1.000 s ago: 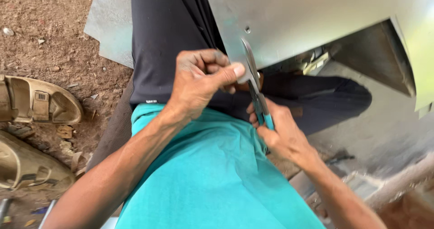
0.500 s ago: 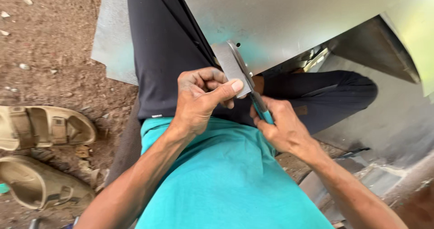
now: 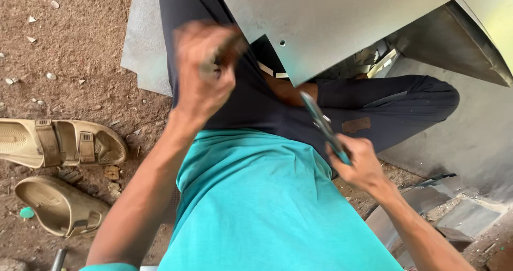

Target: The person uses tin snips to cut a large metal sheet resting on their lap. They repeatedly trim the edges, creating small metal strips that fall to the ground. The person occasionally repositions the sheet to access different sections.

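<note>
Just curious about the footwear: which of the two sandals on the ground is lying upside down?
The lower sandal, sole up; the upper sandal sits upright, straps showing.

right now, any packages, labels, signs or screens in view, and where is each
No packages, signs or screens show.
Patch: the only label-like thing, a small brown rectangle sewn on the dark trousers over the bent leg, just right of the snips held in the right hand; anything on it is too small to tell.
The grey metal sheet above bears no sticker, only a small hole.
</note>
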The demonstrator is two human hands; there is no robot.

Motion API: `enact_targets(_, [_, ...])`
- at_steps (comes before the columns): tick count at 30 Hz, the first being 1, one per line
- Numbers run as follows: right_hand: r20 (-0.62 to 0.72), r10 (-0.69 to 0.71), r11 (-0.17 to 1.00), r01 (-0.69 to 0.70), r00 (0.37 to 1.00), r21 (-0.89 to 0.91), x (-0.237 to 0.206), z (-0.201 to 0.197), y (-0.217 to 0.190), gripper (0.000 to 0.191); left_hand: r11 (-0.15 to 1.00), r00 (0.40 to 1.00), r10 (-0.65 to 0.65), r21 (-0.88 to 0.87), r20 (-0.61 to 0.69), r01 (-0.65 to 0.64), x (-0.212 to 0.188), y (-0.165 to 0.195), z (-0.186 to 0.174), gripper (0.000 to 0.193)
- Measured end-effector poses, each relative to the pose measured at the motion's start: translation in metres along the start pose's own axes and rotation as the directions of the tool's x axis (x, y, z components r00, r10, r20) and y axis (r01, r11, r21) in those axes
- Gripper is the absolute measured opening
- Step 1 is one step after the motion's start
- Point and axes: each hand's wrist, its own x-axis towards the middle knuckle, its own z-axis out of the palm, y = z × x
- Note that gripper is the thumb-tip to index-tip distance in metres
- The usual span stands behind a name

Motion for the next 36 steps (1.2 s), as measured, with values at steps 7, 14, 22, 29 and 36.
enact_targets(7, [-0.08, 0.087, 0.996, -0.087, 0.993, -0.001, -0.013, -0.022, 0.029, 0.017, 0.844, 0.986, -0.154, -0.509, 0.067, 0.166, 0.007, 0.043, 0.066, 0.033])
enact_targets(14, [0.259, -0.032, 0.99, 0.065, 0.965, -0.121, 0.051, -0.054, -0.06, 0.038, 0.83, 0.985, -0.045, -0.554, -0.169, -0.057, -0.007, 0.03, -0.025, 0.025])
enact_targets(22, [0.452, 0.01, 0.973, 0.094, 0.892, -0.209, 0.122, -0.053, -0.13, 0.05, 0.758, 0.974, -0.037, -0.641, -0.223, -0.118, -0.021, 0.02, -0.045, 0.034])
enact_targets(29, [0.474, -0.094, 0.91, 0.269, 0.876, -0.315, 0.131, -0.064, -0.137, 0.027, 0.73, 0.978, -0.047, -0.676, -0.203, -0.105, -0.022, 0.016, -0.049, 0.034])
enact_targets(36, [0.455, -0.143, 0.848, 0.346, 0.879, -0.402, 0.145, -0.069, -0.135, 0.017, 0.863, 0.972, -0.083, -0.503, -0.219, -0.04, -0.02, 0.009, -0.058, 0.019])
